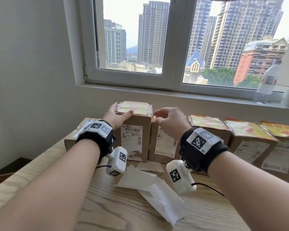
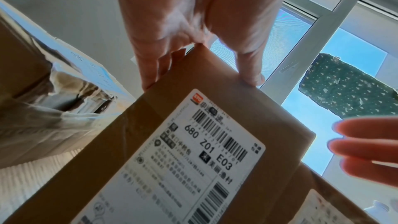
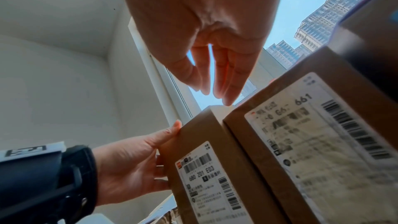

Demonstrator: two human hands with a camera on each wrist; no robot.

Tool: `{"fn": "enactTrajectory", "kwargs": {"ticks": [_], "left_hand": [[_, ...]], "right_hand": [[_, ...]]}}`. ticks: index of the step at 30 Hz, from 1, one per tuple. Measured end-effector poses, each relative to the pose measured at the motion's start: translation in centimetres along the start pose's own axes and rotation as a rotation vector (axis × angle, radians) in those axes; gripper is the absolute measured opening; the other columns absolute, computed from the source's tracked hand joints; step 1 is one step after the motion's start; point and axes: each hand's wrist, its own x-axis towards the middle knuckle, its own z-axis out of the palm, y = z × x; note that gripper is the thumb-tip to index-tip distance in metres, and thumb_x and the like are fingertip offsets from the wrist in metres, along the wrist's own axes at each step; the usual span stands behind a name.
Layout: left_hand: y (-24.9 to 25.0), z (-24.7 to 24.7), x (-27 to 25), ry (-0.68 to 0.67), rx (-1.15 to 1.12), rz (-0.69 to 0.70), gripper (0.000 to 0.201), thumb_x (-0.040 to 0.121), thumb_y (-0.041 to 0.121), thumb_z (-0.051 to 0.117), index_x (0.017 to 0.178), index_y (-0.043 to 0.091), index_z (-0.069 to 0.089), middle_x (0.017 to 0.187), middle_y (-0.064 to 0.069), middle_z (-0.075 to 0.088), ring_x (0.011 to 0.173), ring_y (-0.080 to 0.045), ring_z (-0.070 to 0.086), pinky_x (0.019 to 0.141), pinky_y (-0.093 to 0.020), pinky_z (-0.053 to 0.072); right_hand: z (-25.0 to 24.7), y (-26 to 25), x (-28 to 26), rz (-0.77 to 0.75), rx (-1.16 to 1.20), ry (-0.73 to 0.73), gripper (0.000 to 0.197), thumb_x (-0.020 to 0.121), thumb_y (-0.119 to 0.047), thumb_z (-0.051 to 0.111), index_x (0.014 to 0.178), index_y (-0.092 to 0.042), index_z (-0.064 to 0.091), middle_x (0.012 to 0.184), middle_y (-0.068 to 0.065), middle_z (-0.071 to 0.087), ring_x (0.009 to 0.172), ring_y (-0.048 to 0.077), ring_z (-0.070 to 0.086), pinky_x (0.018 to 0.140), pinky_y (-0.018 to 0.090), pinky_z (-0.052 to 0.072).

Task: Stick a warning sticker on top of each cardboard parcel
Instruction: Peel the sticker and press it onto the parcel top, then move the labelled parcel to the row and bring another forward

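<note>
parcel row on wood desk under window

light wood-grain desk [image 1: 48,189] pushed against a white wall, window [image 1: 172,47] above it looking onto high-rise blocks. plastic bottle [image 1: 267,84] stands on the sill at right. cardboard parcels in a row along the back of the desk; the three right ones [image 1: 250,135] carry yellow-red stickers on top. white backing papers [image 1: 150,185] lie loose on the desk in front.

left hand [image 1: 116,115] grips the tall parcel [image 1: 133,130] at its top left corner, thumb across the front edge (fingers wrap the side in the wrist view). its warning sticker [image 1: 134,107] sits on top. right hand [image 1: 169,120] hovers just right of that parcel, fingers loosely bent, holding nothing clearly; a small red bit shows at its fingertips, can't tell what.
</note>
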Motion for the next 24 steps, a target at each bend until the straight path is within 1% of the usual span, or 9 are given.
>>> {"fn": "enactTrajectory", "kwargs": {"ticks": [2, 5, 7, 9, 13, 16, 19, 22, 24], "left_hand": [[-0.2, -0.5, 0.2, -0.004, -0.037, -0.006, 0.092, 0.08, 0.062, 0.06, 0.153, 0.025, 0.019, 0.157, -0.004, 0.028, 0.141, -0.026, 0.032, 0.11, -0.039, 0.029], [-1.5, -2.6, 0.8, 0.12, -0.104, -0.076, 0.085, 0.083, 0.064, 0.056, 0.15, 0.022, 0.026, 0.155, -0.007, 0.031, 0.139, -0.029, 0.033, 0.111, -0.044, 0.029], [-3.4, -4.5, 1.6, 0.206, -0.088, -0.163, 0.078, 0.085, 0.059, 0.056, 0.146, 0.015, 0.033, 0.15, -0.009, 0.038, 0.136, -0.03, 0.039, 0.11, -0.043, 0.032], [-5.8, -6.2, 2.0, 0.289, -0.034, -0.251, 0.074, 0.084, 0.048, 0.061, 0.143, 0.01, 0.037, 0.147, -0.011, 0.042, 0.134, -0.03, 0.042, 0.109, -0.037, 0.033], [-10.0, -7.5, 1.4, 0.294, 0.114, -0.411, 0.084, 0.08, 0.048, 0.066, 0.144, 0.004, 0.034, 0.147, -0.017, 0.041, 0.132, -0.035, 0.044, 0.105, -0.038, 0.035], [-11.7, -7.0, 0.9, 0.216, 0.114, -0.47, 0.072, 0.088, 0.03, 0.064, 0.143, -0.005, 0.033, 0.146, -0.022, 0.041, 0.131, -0.037, 0.043, 0.102, -0.036, 0.036], [-12.5, -7.0, 0.3, 0.195, 0.134, -0.482, 0.072, 0.083, 0.033, 0.069, 0.137, -0.006, 0.042, 0.138, -0.022, 0.05, 0.123, -0.036, 0.051, 0.094, -0.036, 0.04], [-12.5, -7.8, -0.4, 0.156, 0.113, -0.512, 0.067, 0.077, 0.029, 0.075, 0.131, -0.004, 0.05, 0.129, -0.019, 0.057, 0.112, -0.034, 0.058, 0.079, -0.032, 0.042], [-12.3, -8.7, -1.4, 0.127, 0.101, -0.552, 0.067, 0.073, 0.024, 0.078, 0.129, -0.001, 0.052, 0.128, -0.016, 0.057, 0.111, -0.033, 0.058, 0.079, -0.031, 0.043]], "right_hand": [[-0.2, 0.8, -0.1, -0.002, 0.015, -0.005, 0.024, 0.093, -0.013, 0.055, 0.109, -0.018, 0.072, 0.112, -0.003, 0.069, 0.097, 0.014, 0.065, 0.091, 0.031, 0.053], [-0.2, 1.5, -0.4, 0.026, 0.12, 0.009, 0.022, 0.093, -0.008, 0.055, 0.091, -0.02, 0.074, 0.094, -0.004, 0.071, 0.078, 0.01, 0.067, 0.074, 0.027, 0.059], [0.1, 1.6, -0.7, 0.059, 0.237, -0.023, 0.026, 0.093, -0.001, 0.053, 0.082, -0.013, 0.073, 0.079, 0.003, 0.072, 0.063, 0.009, 0.067, 0.061, 0.024, 0.059], [0.8, 1.3, -0.9, 0.092, 0.326, -0.126, 0.025, 0.093, 0.003, 0.051, 0.082, -0.006, 0.072, 0.075, 0.01, 0.072, 0.055, 0.011, 0.066, 0.056, 0.024, 0.058], [3.9, -0.4, -0.8, 0.163, 0.351, -0.365, 0.02, 0.094, 0.001, 0.051, 0.094, -0.001, 0.07, 0.09, 0.018, 0.074, 0.074, 0.022, 0.072, 0.071, 0.03, 0.061], [7.1, -1.5, -0.9, 0.21, 0.327, -0.476, 0.021, 0.095, 0.001, 0.05, 0.107, 0.002, 0.067, 0.105, 0.02, 0.071, 0.094, 0.028, 0.071, 0.08, 0.034, 0.06], [9.9, -2.0, -1.2, 0.258, 0.33, -0.536, 0.027, 0.095, -0.001, 0.051, 0.119, 0.004, 0.062, 0.117, 0.023, 0.066, 0.109, 0.032, 0.066, 0.09, 0.04, 0.055], [11.8, -2.4, -1.8, 0.273, 0.323, -0.563, 0.032, 0.096, -0.006, 0.053, 0.126, 0.002, 0.058, 0.125, 0.021, 0.063, 0.116, 0.032, 0.061, 0.098, 0.042, 0.051], [12.7, -2.7, -2.5, 0.292, 0.35, -0.567, 0.034, 0.096, -0.008, 0.053, 0.128, 0.003, 0.055, 0.131, 0.023, 0.058, 0.122, 0.037, 0.056, 0.103, 0.044, 0.047]]}}
